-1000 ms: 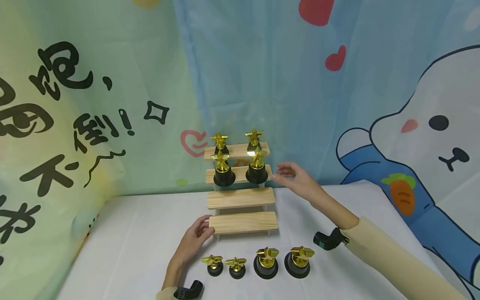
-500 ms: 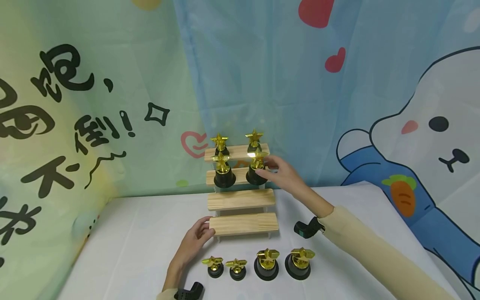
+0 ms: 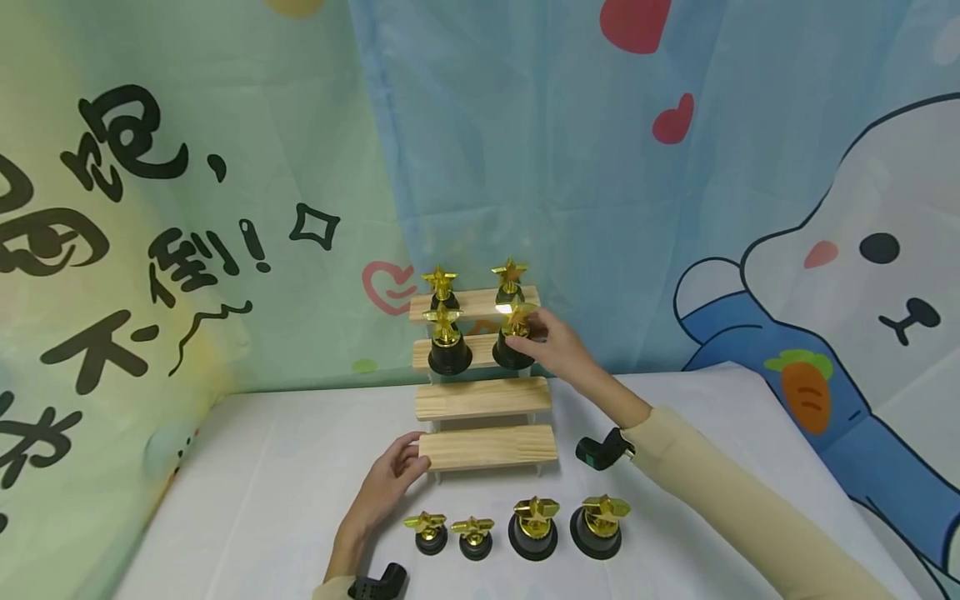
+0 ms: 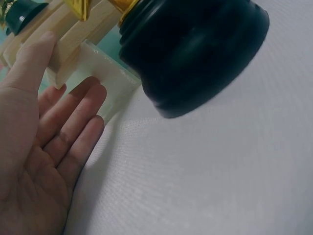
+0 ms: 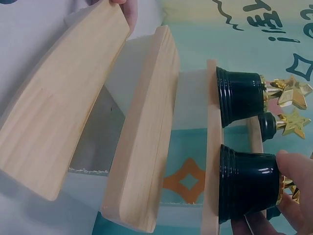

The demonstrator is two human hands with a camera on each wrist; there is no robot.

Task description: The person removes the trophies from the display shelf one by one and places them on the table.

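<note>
In the head view, my right hand (image 3: 553, 340) holds the right-hand star trophy (image 3: 513, 352) on the second shelf from the top. The thumb lies at the top of its black base (image 5: 248, 182) in the right wrist view, fingers on its other side; the base sits against the board. My left hand (image 3: 387, 477) holds the left end of the stepped wooden display stand's lowest shelf (image 3: 487, 447). In the left wrist view, its thumb (image 4: 34, 61) lies on the wood, with the other fingers beneath, near the clear side panel (image 4: 108, 73).
Another large trophy (image 3: 448, 354) shares the second shelf; two smaller ones (image 3: 442, 292) (image 3: 510, 287) stand on top. In front, small trophies (image 3: 431, 533) (image 3: 474, 539) and larger ones (image 3: 533, 531) (image 3: 597, 528) stand on the white tablecloth (image 3: 300, 467). A printed curtain (image 3: 300, 125) hangs behind.
My right hand has moved left from beside the stand onto the right-hand trophy of the second shelf. The left hand stays at the lowest shelf's end.
</note>
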